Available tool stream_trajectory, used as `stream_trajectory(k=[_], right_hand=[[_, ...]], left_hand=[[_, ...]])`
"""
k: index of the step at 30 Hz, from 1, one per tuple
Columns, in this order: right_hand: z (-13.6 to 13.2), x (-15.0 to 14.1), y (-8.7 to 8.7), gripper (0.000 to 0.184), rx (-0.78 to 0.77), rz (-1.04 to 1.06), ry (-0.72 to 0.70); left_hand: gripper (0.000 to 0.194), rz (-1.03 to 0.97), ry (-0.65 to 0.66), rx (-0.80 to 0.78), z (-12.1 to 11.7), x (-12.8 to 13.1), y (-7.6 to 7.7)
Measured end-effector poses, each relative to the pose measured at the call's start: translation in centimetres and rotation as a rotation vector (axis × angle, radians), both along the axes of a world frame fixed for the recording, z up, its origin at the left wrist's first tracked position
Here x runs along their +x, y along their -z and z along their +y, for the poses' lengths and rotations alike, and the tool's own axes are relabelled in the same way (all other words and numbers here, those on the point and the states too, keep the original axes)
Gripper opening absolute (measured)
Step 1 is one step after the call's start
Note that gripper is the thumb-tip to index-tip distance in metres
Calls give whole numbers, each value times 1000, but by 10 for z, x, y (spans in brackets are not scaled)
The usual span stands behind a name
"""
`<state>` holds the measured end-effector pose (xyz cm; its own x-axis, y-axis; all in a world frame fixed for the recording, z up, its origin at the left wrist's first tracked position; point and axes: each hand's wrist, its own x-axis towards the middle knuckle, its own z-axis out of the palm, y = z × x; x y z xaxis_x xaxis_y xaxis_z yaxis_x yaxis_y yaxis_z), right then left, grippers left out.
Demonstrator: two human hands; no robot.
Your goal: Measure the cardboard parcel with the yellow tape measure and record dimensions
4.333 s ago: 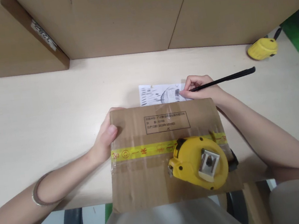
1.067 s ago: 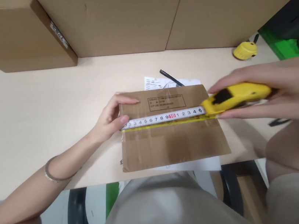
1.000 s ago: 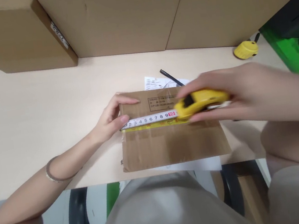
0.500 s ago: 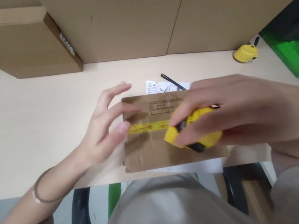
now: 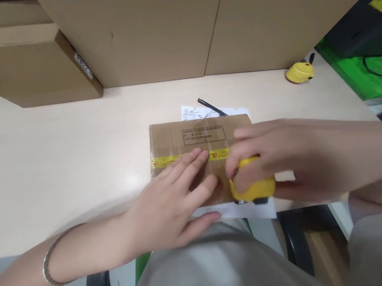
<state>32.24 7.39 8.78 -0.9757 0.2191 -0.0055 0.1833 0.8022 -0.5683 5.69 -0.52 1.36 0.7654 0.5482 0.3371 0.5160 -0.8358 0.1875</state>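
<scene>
A small cardboard box (image 5: 167, 139) with a strip of yellow tape and a printed label lies flat near the table's front edge. My left hand (image 5: 174, 202) rests across its near left part, fingers stretched out and the thumb over the near edge. In my right hand (image 5: 260, 157) is a yellow and black tape measure (image 5: 256, 188), gripped over the box's near right corner. Its blade cannot be made out. Sheets of paper (image 5: 250, 208) stick out from beneath the box at front and back.
A black pen (image 5: 211, 107) lies on the paper behind the box. Another yellow tape measure (image 5: 300, 72) stands at the back right. Large cardboard boxes (image 5: 147, 35) line the back of the table (image 5: 54, 157). A green crate (image 5: 365, 71) is at the right.
My left hand has come right and down onto the box, after hovering at its left edge. My right hand has moved the tape measure toward the box's near right corner.
</scene>
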Motion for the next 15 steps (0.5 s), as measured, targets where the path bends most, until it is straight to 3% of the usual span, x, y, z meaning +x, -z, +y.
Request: stream_trajectory(k=[5, 10, 13, 15], right_hand=[[57, -10, -5, 27, 3, -35, -9], [115, -20, -6, 26, -26, -135, 118], [127, -29, -6, 20, -91, -204, 285], [126, -35, -5, 29, -158, -158, 587]], left_hand=[[49, 84, 65, -39, -2, -2, -3], [54, 130, 42, -57, -3, -1, -3], [56, 121, 38, -64, -3, -1, -1], [57, 102, 38, -68, -2, -1, 0]])
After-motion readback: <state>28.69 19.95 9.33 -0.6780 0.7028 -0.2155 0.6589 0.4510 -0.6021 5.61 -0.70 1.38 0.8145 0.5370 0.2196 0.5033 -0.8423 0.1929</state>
